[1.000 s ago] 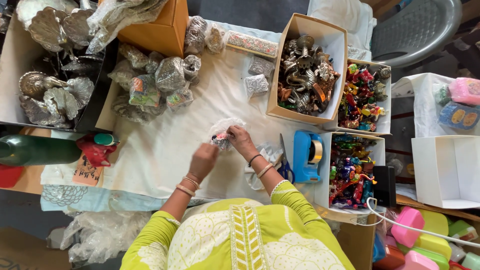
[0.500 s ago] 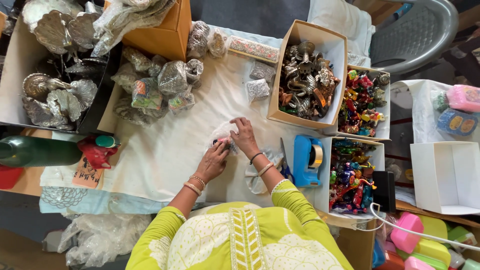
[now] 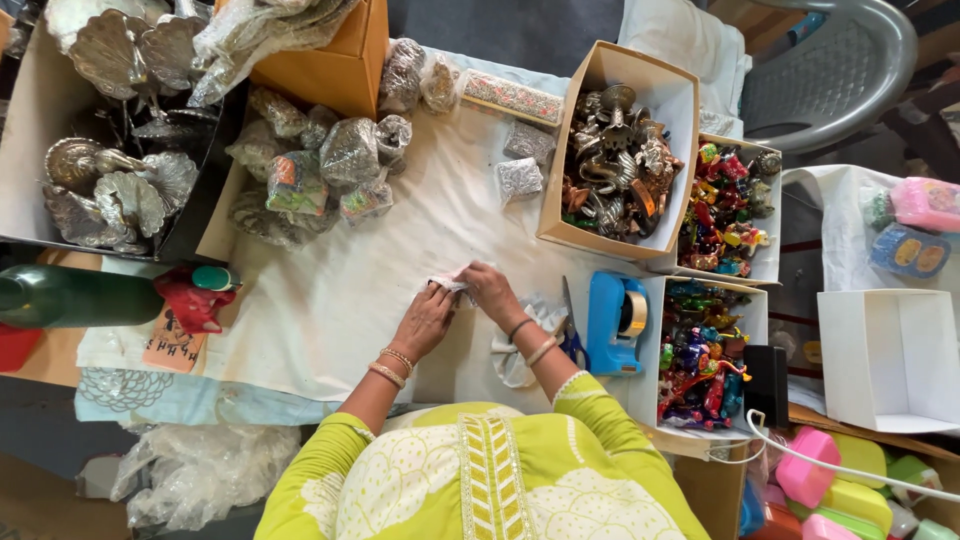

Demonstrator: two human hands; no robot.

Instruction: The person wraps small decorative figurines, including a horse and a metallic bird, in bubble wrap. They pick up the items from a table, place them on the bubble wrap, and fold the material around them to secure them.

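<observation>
Both hands meet over a small figurine wrapped in clear crinkly plastic film (image 3: 450, 282), which lies on the white cloth of the counter (image 3: 330, 300) just in front of the person. The left hand (image 3: 425, 320) is cupped down on the bundle, fingers curled and pressing the wrap. The right hand (image 3: 492, 290) pinches the film at its upper edge with bent fingers. Only a scrap of film shows between them; the figurine itself is hidden.

The bundle looks light and small. The film is thin, soft and slippery, and likely springs open unless pinned; the piece inside seems hard and perhaps brittle at its thin parts. A sound hold would be around the body of the bundle, with the loose film ends gathered between fingertips.

Half a second ago the right hand lay flatter with fingers spread, and more of the film and a pink spot of the figurine showed. Now the hands have closed in and cover it almost wholly.

To the right lie the blue tape dispenser (image 3: 615, 310) and scissors (image 3: 570, 335); beyond stands a cardboard box of metal figurines (image 3: 615, 160).
</observation>
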